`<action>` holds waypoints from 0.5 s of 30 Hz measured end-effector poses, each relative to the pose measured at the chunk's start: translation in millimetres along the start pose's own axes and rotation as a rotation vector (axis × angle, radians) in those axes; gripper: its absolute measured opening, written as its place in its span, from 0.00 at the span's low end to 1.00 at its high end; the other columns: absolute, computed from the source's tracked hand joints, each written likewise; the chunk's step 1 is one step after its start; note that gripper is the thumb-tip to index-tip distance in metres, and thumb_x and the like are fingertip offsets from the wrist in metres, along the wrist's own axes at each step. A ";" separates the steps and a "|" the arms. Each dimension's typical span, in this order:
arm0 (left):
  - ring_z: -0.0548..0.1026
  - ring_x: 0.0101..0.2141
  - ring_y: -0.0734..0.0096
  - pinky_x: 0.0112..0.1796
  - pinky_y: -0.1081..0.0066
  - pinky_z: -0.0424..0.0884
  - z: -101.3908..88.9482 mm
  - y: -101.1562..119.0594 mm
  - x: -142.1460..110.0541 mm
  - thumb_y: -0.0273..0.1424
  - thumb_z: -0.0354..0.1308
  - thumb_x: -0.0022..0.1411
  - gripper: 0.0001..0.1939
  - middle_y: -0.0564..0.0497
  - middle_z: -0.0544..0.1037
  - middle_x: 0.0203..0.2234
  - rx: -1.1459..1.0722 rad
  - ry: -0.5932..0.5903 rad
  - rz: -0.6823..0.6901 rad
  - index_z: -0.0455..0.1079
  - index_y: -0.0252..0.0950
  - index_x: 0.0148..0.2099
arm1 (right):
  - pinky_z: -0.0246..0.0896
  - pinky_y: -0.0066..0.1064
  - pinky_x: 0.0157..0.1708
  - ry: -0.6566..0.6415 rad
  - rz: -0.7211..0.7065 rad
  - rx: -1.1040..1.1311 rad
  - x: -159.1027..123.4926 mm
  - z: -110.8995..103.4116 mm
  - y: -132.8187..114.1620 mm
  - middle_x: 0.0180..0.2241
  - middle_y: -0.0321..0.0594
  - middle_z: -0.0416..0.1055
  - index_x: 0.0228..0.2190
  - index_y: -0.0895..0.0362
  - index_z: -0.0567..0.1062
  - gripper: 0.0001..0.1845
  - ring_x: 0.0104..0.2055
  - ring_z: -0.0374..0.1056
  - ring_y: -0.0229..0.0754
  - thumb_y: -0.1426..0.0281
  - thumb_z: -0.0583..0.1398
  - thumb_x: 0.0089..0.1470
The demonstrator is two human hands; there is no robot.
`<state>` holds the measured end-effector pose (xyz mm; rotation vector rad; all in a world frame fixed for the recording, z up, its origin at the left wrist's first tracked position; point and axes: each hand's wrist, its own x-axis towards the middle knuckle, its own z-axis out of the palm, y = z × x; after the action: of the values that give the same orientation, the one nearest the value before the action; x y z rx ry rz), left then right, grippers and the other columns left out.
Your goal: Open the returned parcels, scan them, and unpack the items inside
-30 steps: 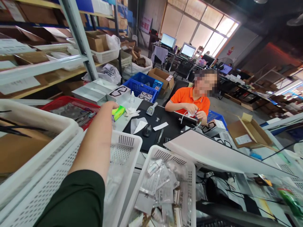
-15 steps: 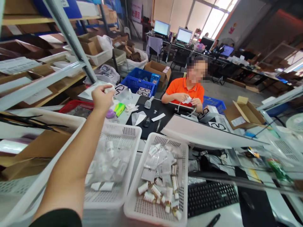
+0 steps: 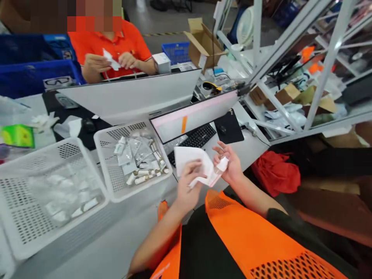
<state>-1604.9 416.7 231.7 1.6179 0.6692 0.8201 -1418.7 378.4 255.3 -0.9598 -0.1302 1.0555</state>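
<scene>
The arm that reached out over the baskets [image 3: 133,159] is drawn back, and both hands meet before the body, so the work is now close handling. The left hand's [image 3: 187,190] grip is clamped on a white paper [image 3: 188,155], held up near the keyboard [image 3: 200,135]; the right hand's [image 3: 231,164] closes around a small white item [image 3: 223,163] beside it.

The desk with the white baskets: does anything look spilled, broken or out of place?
Nothing looks spilled or broken. The untidiest spot is some crumpled white scraps beside the green packet, loose on the desk. In the right-hand basket, small bottles lie jumbled with clear packets, though that may be normal.
</scene>
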 end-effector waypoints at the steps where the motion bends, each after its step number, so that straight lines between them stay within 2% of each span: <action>1: 0.69 0.62 0.47 0.62 0.42 0.67 33.0 4.7 -2.2 0.52 0.57 0.64 0.14 0.50 0.73 0.58 -0.037 -0.074 0.058 0.81 0.57 0.38 | 0.63 0.28 0.25 0.013 -0.001 0.047 -6.3 -11.9 -8.5 0.39 0.35 0.78 0.43 0.51 0.77 0.20 0.24 0.64 0.35 0.53 0.66 0.54; 3: 0.63 0.66 0.45 0.63 0.42 0.65 88.0 11.6 -6.4 0.55 0.55 0.65 0.18 0.51 0.63 0.67 -0.059 -0.217 0.134 0.81 0.53 0.41 | 0.66 0.28 0.29 0.043 -0.006 0.139 -20.7 -41.3 -26.4 0.39 0.34 0.77 0.43 0.51 0.76 0.18 0.28 0.67 0.36 0.54 0.66 0.54; 4: 0.63 0.66 0.45 0.63 0.41 0.64 111.3 13.8 -8.3 0.56 0.51 0.67 0.21 0.51 0.61 0.68 -0.077 -0.237 0.139 0.80 0.51 0.39 | 0.67 0.28 0.30 0.054 -0.015 0.179 -27.4 -58.0 -35.8 0.40 0.33 0.77 0.43 0.51 0.76 0.18 0.29 0.67 0.36 0.55 0.67 0.54; 6: 0.67 0.63 0.46 0.61 0.41 0.66 153.9 16.1 -10.8 0.56 0.46 0.70 0.25 0.47 0.66 0.64 -0.081 -0.181 0.067 0.77 0.47 0.35 | 0.66 0.27 0.29 0.058 -0.052 0.232 -38.5 -93.3 -54.8 0.40 0.32 0.76 0.42 0.50 0.75 0.18 0.28 0.66 0.35 0.56 0.69 0.52; 7: 0.70 0.60 0.47 0.59 0.42 0.68 175.0 16.7 -11.5 0.55 0.46 0.70 0.24 0.46 0.69 0.61 -0.068 -0.142 0.000 0.75 0.47 0.37 | 0.66 0.27 0.28 0.061 -0.089 0.238 -43.0 -111.4 -64.0 0.40 0.32 0.75 0.41 0.50 0.75 0.19 0.28 0.66 0.34 0.56 0.70 0.51; 9: 0.75 0.54 0.50 0.52 0.46 0.74 220.2 17.0 -12.2 0.56 0.51 0.67 0.20 0.44 0.71 0.59 -0.018 -0.126 -0.131 0.70 0.49 0.48 | 0.65 0.27 0.28 0.070 -0.180 0.191 -50.5 -148.0 -80.7 0.41 0.33 0.74 0.39 0.50 0.74 0.18 0.28 0.65 0.34 0.56 0.69 0.51; 11: 0.75 0.55 0.51 0.51 0.49 0.74 270.4 15.8 -12.5 0.57 0.54 0.65 0.28 0.42 0.68 0.62 0.031 -0.195 -0.186 0.62 0.49 0.60 | 0.67 0.28 0.31 0.100 -0.269 0.076 -57.0 -186.2 -94.9 0.42 0.34 0.74 0.39 0.50 0.73 0.16 0.30 0.67 0.35 0.54 0.67 0.56; 12: 0.74 0.56 0.51 0.53 0.50 0.72 297.0 14.1 -12.4 0.57 0.54 0.65 0.30 0.42 0.69 0.62 0.035 -0.216 -0.206 0.61 0.48 0.62 | 0.68 0.30 0.35 0.111 -0.314 -0.010 -59.7 -206.6 -101.5 0.43 0.36 0.74 0.40 0.50 0.73 0.16 0.33 0.69 0.36 0.53 0.64 0.59; 13: 0.73 0.57 0.51 0.55 0.51 0.70 324.0 11.4 -12.0 0.57 0.53 0.65 0.29 0.42 0.72 0.59 0.033 -0.224 -0.237 0.64 0.47 0.59 | 0.69 0.32 0.41 0.115 -0.372 -0.116 -62.1 -228.4 -108.2 0.43 0.38 0.74 0.41 0.51 0.74 0.16 0.37 0.70 0.38 0.51 0.60 0.62; 15: 0.75 0.53 0.50 0.55 0.52 0.69 377.8 2.9 -10.1 0.58 0.54 0.63 0.24 0.44 0.79 0.47 0.008 -0.211 -0.339 0.72 0.44 0.46 | 0.65 0.40 0.55 0.105 -0.524 -0.374 -65.8 -277.4 -123.7 0.48 0.42 0.74 0.44 0.51 0.76 0.23 0.50 0.70 0.44 0.48 0.53 0.67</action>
<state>-1307.0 187.8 191.1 1.5169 0.7679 0.3947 -1226.4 141.0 198.6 -1.2298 -0.4781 0.5015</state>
